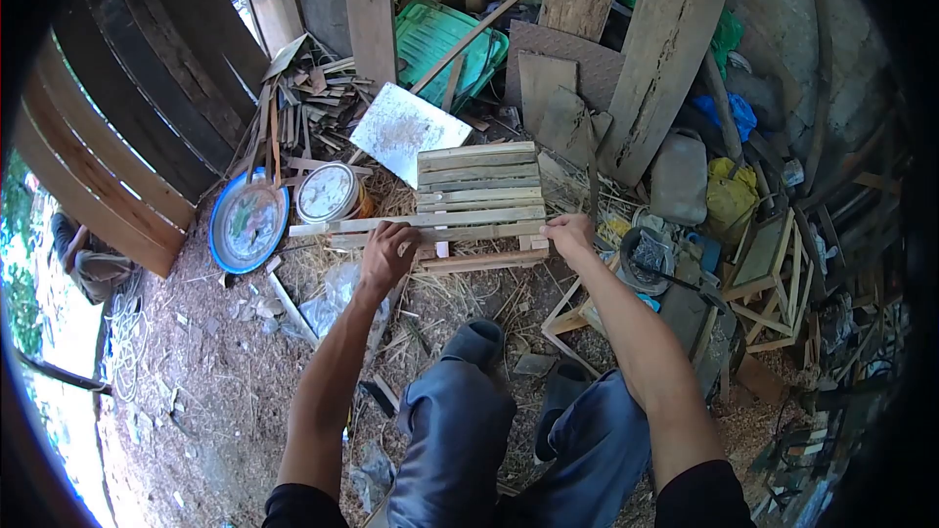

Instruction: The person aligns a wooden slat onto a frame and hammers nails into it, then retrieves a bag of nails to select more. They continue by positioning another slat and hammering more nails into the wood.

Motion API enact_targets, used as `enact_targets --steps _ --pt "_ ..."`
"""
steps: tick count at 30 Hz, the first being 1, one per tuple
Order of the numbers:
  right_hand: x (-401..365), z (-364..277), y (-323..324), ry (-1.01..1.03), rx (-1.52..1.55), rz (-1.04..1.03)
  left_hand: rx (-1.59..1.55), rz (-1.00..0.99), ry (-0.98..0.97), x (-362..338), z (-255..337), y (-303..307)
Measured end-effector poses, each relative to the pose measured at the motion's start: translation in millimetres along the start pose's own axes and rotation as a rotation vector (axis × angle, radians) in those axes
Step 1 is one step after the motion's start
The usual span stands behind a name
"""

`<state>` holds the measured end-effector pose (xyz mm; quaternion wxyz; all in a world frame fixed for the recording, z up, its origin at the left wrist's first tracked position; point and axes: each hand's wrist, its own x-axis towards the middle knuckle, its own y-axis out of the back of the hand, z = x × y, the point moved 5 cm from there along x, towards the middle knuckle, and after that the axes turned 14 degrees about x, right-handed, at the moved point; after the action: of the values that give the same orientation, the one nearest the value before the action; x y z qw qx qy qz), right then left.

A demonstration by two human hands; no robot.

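A small slatted wooden frame lies on the ground in front of me, its narrow strips running side to side. Along its near part lies a long wooden slat that sticks out well past the left side. My left hand is closed over this slat, left of the frame's middle, with the fingers bent down around it. At the right end, my right hand pinches the slat ends near the frame's corner. Exactly which strip the right fingertips grip is partly hidden.
A blue-rimmed basin and a white-lidded bucket stand at left. Behind are a white board, a scrap-wood pile and a green crate. On the right lie a small bucket and wooden frames.
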<state>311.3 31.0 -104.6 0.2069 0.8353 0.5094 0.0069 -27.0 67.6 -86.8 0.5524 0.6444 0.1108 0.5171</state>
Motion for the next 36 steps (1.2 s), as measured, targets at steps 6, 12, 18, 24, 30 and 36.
enact_targets --steps 6,12,18,24,30,36 --pt "4.1 3.5 -1.3 0.008 -0.034 -0.013 0.027 -0.018 0.033 -2.0 -1.6 -2.8" --pt "13.2 12.9 -9.3 0.089 0.048 -0.037 0.02 -0.038 0.053 -1.9 -3.1 -5.8" --pt "17.0 17.6 -8.2 0.08 0.01 -0.062 0.008 -0.035 0.068 -2.9 -2.7 -5.6" --pt "18.0 19.4 -7.6 0.095 0.005 -0.072 0.007 -0.033 0.079 -3.6 -5.8 -9.2" --pt "19.1 20.2 -7.7 0.083 -0.009 -0.076 0.008 -0.026 0.086 -3.8 -5.5 -7.7" --pt "19.5 20.9 -7.8 0.091 -0.005 -0.071 0.018 -0.048 0.094 -2.7 -3.8 -5.6"
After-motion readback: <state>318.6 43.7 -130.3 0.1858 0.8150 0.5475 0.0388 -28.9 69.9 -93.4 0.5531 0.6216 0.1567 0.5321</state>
